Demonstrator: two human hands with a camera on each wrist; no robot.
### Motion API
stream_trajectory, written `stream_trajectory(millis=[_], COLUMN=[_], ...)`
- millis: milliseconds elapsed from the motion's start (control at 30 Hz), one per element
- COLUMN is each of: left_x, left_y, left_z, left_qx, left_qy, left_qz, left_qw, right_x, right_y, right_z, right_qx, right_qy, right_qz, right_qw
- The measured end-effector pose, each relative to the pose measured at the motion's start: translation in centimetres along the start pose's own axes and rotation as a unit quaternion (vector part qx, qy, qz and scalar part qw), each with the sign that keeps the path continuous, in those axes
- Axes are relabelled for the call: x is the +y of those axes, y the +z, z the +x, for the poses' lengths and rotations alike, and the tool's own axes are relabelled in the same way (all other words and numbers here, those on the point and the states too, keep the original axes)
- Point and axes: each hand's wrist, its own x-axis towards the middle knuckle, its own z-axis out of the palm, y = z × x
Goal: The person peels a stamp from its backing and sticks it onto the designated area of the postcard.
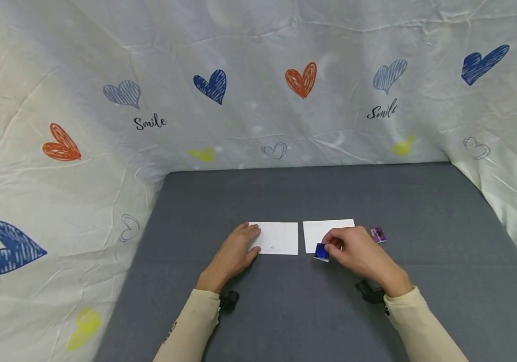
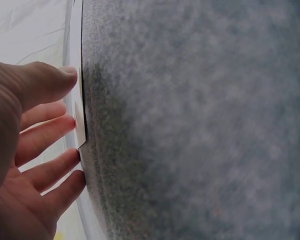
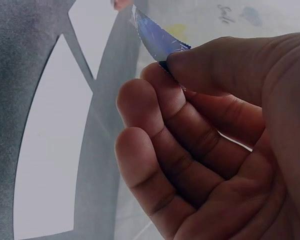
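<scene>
My left hand (image 1: 232,254) rests at the left end of a white card (image 1: 281,237), its fingers and thumb spread and touching that edge. In the left wrist view the card (image 2: 77,40) appears edge-on beside the fingertips. Between thumb and forefinger, my right hand (image 1: 363,251) pinches a small shiny blue packet (image 1: 321,252) by its edge. The right wrist view shows the packet (image 3: 157,37) with a serrated side; the other fingers are curled below it. This hand hovers over the lower part of a second white card (image 1: 319,230), partly hiding it.
A small purple packet (image 1: 378,235) lies just right of the right hand. Both cards lie side by side with a narrow gap on the grey-covered table (image 1: 285,311). A white curtain (image 1: 249,45) printed with hearts hangs behind and on both sides.
</scene>
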Motion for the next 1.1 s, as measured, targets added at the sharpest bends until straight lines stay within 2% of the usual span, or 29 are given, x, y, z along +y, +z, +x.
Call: stream_trajectory(millis=[267,567,767,1100], left_x=[0.0,1.6,3.0,5.2], left_y=[-0.5,-1.4,-2.1,-2.1], left_z=[-0.1,0.0,0.2,0.6], left_qx=[0.015,0.026,0.044,0.039], left_qy=[0.014,0.04,0.07,0.107], left_qz=[0.001,0.006,-0.02,-0.074], left_qw=[0.9998,0.9989,0.9964,0.9907], right_x=[-0.3,-0.5,-0.7,-1.3], right_y=[0.1,0.1,0.1,0.2], right_z=[0.1,0.3,0.5,1.1], right_qx=[-0.002,-0.004,-0.002,-0.01], right_qy=[0.003,-0.008,-0.015,-0.018], right_qz=[-0.004,0.001,0.004,0.007], right_qw=[1.0,1.0,0.9999,0.9998])
